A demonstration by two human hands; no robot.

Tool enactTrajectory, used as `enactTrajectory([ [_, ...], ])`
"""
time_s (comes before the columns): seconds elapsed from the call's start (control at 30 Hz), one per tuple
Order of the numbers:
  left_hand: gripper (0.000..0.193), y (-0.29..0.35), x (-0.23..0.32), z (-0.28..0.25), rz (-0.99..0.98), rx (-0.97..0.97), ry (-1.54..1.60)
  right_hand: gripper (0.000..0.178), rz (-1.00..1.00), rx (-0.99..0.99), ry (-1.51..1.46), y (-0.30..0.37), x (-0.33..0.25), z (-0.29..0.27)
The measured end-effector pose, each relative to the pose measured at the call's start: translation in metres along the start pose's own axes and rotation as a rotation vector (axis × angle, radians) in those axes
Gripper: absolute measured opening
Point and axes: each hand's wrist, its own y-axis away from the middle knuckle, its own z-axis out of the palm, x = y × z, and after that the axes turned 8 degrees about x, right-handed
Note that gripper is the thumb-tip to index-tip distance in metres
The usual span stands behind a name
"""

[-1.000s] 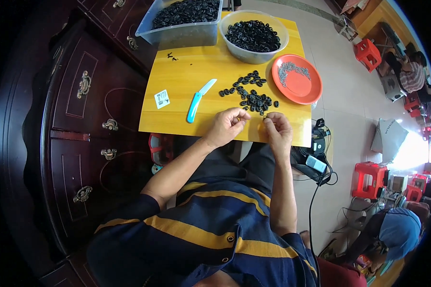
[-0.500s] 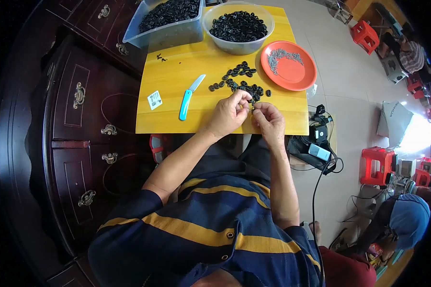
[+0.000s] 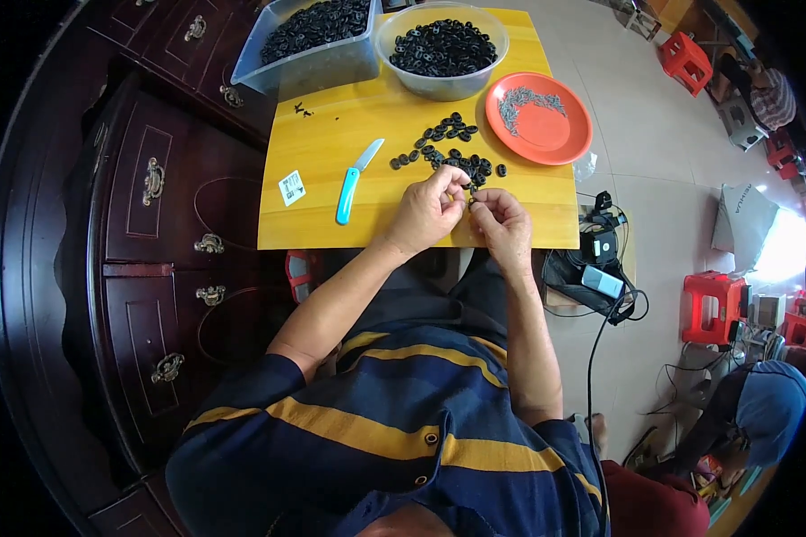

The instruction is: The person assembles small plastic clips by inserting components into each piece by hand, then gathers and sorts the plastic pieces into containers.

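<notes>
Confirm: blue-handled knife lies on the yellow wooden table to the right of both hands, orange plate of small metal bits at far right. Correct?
Not quite. The head view shows the blue-handled knife on the yellow wooden table left of the left hand and right hand. The orange plate is at far right.

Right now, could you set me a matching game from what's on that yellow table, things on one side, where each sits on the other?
Things:
1. knife
2. orange plate
3. round bowl
4. loose black rings

Places:
A. far edge, beside the rectangular tub
B. just beyond the left hand and right hand
C. right side of the table
D. left of the hands

Pairs: 1-D, 2-C, 3-A, 4-B
</notes>
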Motion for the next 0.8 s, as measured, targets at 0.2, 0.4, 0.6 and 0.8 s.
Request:
enactTrajectory([
  [0.2,0.026,0.0012,0.0000,0.0009,-0.046,0.001,0.029,0.009,-0.010,-0.004,-0.003,-0.0013,0.0026,-0.0007],
  [0.4,0.025,-0.0006,0.0021,-0.0007,-0.053,0.014,0.045,0.008,0.018,0.007,-0.008,0.0002,-0.0028,0.0018],
  [0.6,0.022,-0.0014,0.0018,0.0020,0.023,0.047,0.029,0.009,0.006,0.007,0.033,-0.0004,-0.0005,0.0009],
  [0.8,0.021,-0.0011,0.0028,0.0018,0.022,0.030,0.010,0.009,-0.005,0.025,0.070,-0.0002,0.0028,0.0026],
])
